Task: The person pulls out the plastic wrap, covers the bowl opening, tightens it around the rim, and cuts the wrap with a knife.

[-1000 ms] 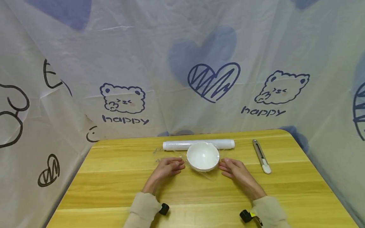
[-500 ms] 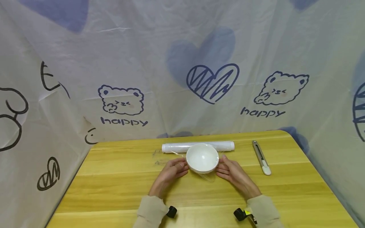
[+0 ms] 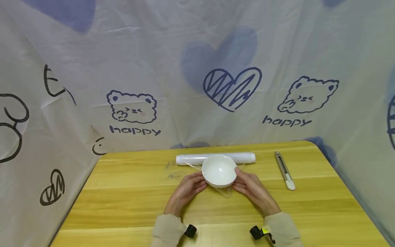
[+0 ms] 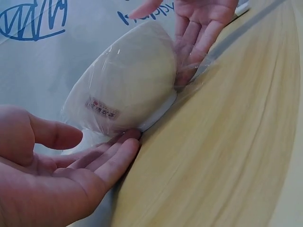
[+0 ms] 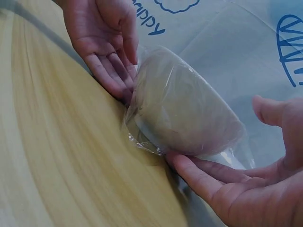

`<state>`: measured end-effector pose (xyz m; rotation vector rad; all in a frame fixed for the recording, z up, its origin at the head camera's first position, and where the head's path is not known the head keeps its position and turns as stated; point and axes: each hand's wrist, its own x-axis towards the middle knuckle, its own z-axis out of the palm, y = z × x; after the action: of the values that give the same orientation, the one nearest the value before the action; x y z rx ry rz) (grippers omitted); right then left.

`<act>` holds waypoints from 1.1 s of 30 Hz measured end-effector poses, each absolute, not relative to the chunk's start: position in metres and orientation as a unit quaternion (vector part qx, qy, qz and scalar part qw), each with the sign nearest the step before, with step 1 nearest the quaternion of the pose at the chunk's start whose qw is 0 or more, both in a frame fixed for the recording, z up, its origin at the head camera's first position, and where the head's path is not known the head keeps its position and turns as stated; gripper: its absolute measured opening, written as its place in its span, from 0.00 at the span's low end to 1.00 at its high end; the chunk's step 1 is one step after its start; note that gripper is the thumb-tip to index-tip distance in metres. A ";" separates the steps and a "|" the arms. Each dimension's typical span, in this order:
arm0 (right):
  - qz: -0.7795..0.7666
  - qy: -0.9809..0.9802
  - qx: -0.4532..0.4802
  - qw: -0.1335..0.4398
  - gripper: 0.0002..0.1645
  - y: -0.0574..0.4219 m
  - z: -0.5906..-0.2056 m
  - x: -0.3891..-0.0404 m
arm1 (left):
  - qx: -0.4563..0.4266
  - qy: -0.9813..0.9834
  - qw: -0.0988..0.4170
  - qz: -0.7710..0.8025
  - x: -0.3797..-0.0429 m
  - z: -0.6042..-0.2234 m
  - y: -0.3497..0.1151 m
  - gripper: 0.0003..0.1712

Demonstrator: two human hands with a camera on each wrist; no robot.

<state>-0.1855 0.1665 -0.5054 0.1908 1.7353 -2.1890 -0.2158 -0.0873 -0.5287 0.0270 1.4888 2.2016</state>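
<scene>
From my distant place, I see the white bowl (image 3: pixel 219 170), covered with clear plastic film (image 5: pixel 139 142), on the wooden table (image 3: pixel 129 195), just near of the cling film roll (image 3: pixel 189 159). My left hand (image 3: pixel 186 188) and right hand (image 3: pixel 253 187) touch its base from both sides, fingers extended, thumbs apart. A utility knife (image 3: pixel 285 171) lies right.

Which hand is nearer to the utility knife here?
The right hand. It is at the right side of the white bowl, left of the utility knife and apart from it. The left hand is farther away, at the bowl's left side.
</scene>
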 end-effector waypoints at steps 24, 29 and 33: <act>-0.776 0.600 0.066 0.185 0.37 0.165 -0.509 -0.184 | -0.031 0.512 0.235 0.826 -0.207 -0.524 -0.092 0.24; -0.758 0.627 0.078 0.163 0.35 0.173 -0.508 -0.187 | -0.020 0.550 0.184 0.814 -0.197 -0.516 -0.089 0.25; -0.640 0.759 0.080 0.094 0.36 0.191 -0.495 -0.189 | -0.044 0.601 0.072 0.795 -0.185 -0.505 -0.073 0.26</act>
<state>-0.1894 0.1907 -0.4946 0.2384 2.2507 -1.8969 -0.1849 -0.0731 -0.5051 -0.1322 1.8078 2.3886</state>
